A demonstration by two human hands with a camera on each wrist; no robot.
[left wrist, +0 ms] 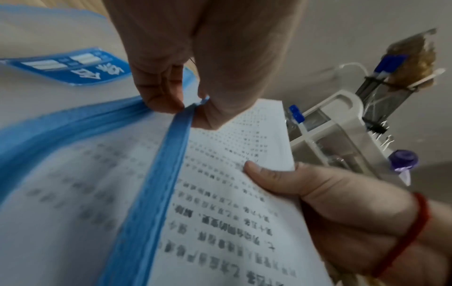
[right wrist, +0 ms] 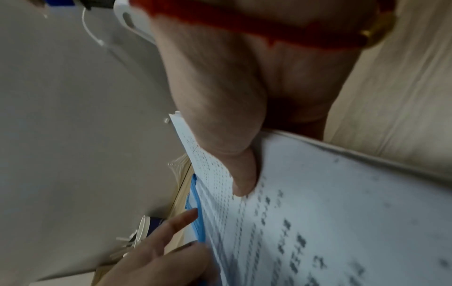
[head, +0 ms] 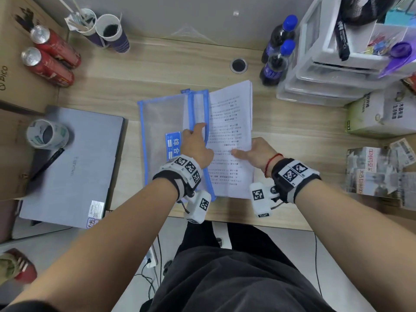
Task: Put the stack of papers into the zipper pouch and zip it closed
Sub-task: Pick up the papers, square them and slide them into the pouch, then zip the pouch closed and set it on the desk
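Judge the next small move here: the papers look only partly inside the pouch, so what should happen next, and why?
Probably the right hand should slide the stack of papers further left into the zipper pouch. Most of the stack lies outside the blue zipper edge, which the left hand pinches and lifts to hold the mouth open. Zipping cannot start until the sheets are fully in.

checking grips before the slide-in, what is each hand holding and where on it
The left hand pinches the zipper pouch by its blue upper opening edge; the right hand grips the stack of papers at its outer long edge.
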